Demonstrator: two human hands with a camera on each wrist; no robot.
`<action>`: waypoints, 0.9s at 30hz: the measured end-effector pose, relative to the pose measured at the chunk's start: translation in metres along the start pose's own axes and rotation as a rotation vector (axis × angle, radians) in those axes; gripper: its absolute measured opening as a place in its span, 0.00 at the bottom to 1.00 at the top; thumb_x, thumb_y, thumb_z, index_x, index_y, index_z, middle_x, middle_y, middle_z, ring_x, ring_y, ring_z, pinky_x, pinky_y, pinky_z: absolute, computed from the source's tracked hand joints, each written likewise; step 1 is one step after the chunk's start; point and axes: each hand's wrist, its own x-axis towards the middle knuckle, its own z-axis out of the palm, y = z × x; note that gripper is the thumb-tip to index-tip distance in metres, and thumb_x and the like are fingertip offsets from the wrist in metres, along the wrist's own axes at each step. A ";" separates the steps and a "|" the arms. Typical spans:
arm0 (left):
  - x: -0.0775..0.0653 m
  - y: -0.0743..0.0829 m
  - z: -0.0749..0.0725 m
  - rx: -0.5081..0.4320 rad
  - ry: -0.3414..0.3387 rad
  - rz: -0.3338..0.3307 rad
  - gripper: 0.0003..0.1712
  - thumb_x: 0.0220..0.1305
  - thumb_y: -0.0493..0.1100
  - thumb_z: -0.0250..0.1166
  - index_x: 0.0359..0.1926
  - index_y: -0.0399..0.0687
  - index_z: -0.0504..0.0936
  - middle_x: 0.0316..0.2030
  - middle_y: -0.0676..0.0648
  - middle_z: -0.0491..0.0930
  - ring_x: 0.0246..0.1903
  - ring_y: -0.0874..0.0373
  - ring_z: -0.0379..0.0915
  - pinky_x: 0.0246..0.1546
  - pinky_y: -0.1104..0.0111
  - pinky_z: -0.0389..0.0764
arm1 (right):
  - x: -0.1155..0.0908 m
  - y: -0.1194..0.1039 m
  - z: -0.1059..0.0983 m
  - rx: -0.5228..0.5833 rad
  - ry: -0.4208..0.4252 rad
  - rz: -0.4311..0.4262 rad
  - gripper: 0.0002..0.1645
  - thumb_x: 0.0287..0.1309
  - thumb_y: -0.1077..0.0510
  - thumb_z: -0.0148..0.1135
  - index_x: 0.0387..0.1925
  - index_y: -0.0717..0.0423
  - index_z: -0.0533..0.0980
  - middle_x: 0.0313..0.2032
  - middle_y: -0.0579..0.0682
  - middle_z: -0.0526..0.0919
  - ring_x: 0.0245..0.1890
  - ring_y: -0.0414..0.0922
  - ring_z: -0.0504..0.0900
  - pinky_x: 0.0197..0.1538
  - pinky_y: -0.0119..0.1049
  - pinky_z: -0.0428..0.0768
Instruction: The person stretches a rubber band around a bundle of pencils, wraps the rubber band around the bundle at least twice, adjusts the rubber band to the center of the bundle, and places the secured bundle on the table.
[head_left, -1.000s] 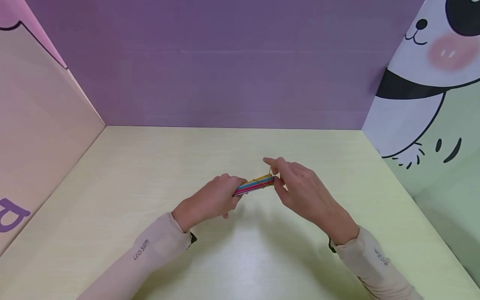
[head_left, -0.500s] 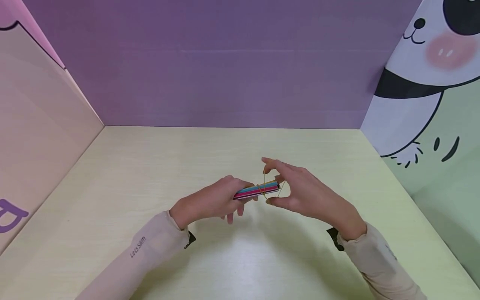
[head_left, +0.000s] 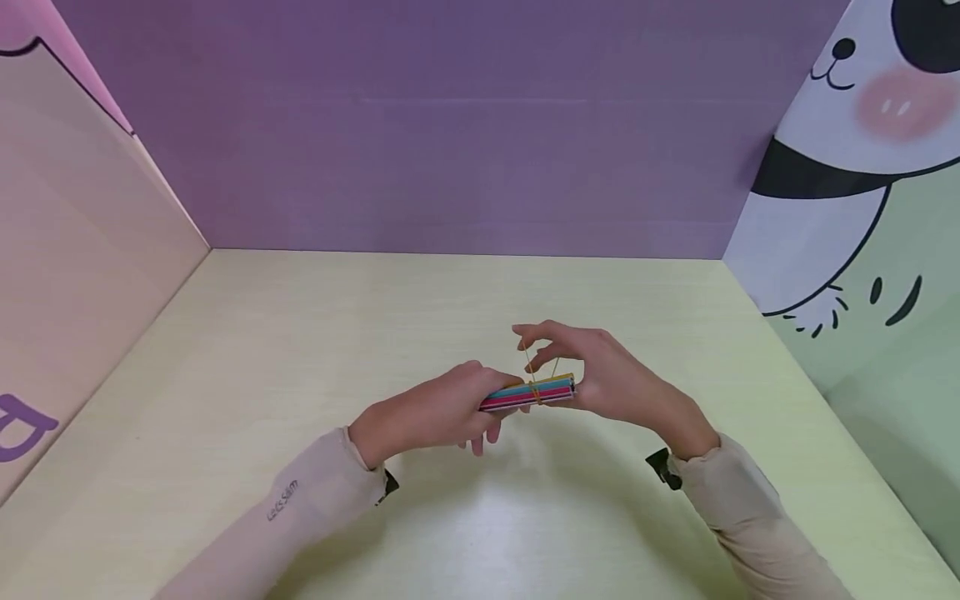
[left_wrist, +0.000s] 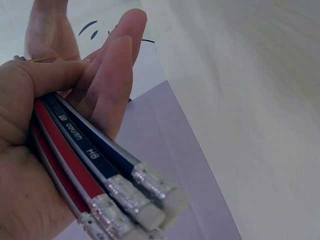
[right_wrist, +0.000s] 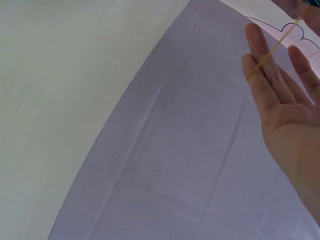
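Observation:
My left hand [head_left: 442, 407] grips a bundle of pencils [head_left: 543, 392], with the thumb across the top. In the left wrist view, red and dark-blue pencils [left_wrist: 82, 137] show their metal ferrules and white erasers. A yellow rubber band [head_left: 536, 392] crosses the bundle just beyond the left fingers, and strands stretch up from it to my right hand [head_left: 622, 379]. The right fingers are spread and mostly straight, with the rubber band [right_wrist: 272, 51] looped over the fingertips. At the bundle's far end, the right thumb is partly hidden behind the pencils.
Below the hands lies a pale wooden table [head_left: 300, 333]. A purple panel [head_left: 450, 133] rises at the back, with a pink-beige panel [head_left: 82, 250] on the left and a green panel with a printed panda [head_left: 885, 250] on the right.
The bundle has shifted slightly right and toward the person. The right hand has turned, its thumb moving toward the bundle's end, while the band is drawn upward from the pencils.

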 end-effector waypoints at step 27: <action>-0.007 0.006 -0.017 0.448 0.279 0.105 0.22 0.57 0.26 0.63 0.51 0.46 0.79 0.23 0.58 0.78 0.16 0.73 0.71 0.28 0.72 0.76 | 0.005 0.035 0.007 0.414 -0.187 0.259 0.21 0.62 0.59 0.67 0.55 0.53 0.72 0.35 0.66 0.85 0.29 0.60 0.84 0.40 0.40 0.81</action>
